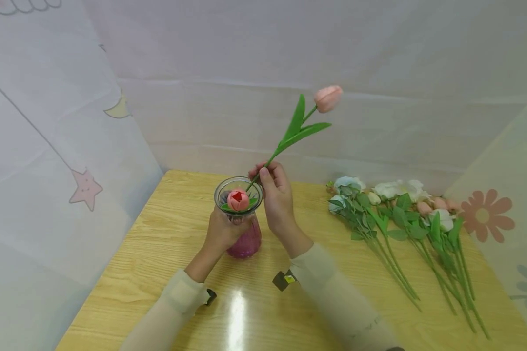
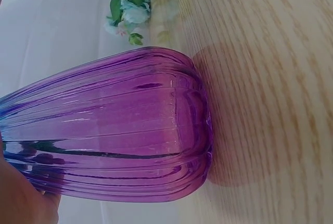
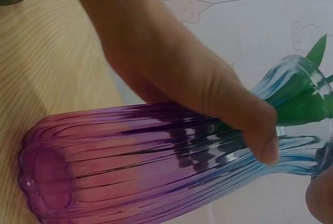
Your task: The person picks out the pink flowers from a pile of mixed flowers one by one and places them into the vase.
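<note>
A ribbed glass vase (image 1: 244, 243), purple below and bluish toward its flared mouth, stands upright on the table. My left hand (image 1: 226, 228) grips it round the neck; in the right wrist view the left thumb (image 3: 268, 148) lies across the glass. Inside the vase is a tulip with a pink-red bloom (image 1: 238, 200) level with the rim, its green leaves showing through the glass. My right hand (image 1: 277, 197) pinches the stem of a pale pink tulip (image 1: 328, 99) between thumb and fingers. This tulip leans up to the right, its lower stem at the vase's rim.
On the right of the wooden table (image 1: 158, 253) lie several artificial flowers, among them pale blue blooms (image 1: 349, 184), white blooms (image 1: 401, 189) and pink tulips (image 1: 439, 204), stems toward me. A patterned cloth backdrop (image 1: 228, 117) rises behind the table and at its sides.
</note>
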Demonstrator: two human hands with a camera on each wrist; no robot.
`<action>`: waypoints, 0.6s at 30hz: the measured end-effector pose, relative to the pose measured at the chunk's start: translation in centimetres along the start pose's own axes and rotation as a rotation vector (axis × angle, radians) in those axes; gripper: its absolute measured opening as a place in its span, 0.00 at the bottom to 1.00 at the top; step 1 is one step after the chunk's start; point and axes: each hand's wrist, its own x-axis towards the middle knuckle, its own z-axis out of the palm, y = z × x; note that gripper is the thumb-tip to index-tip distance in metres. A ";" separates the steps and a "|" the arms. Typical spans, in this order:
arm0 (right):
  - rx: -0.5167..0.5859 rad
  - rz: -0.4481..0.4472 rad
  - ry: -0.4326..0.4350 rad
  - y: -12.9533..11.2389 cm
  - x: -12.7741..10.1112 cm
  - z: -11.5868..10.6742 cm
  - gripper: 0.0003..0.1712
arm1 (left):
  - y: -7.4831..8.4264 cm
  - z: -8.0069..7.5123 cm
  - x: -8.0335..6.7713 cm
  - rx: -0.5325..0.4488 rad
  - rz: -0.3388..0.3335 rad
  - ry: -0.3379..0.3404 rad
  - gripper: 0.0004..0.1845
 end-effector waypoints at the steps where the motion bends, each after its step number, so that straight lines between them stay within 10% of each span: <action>1: -0.036 -0.004 -0.005 0.1 -0.2 -0.1 0.09 | 0.1 0.0 0.0 0.004 -0.001 0.002 0.42; 18: -0.685 -0.092 -0.132 -0.3 -1.2 -0.6 0.11 | 0.4 -0.1 -0.2 -0.001 0.010 0.006 0.42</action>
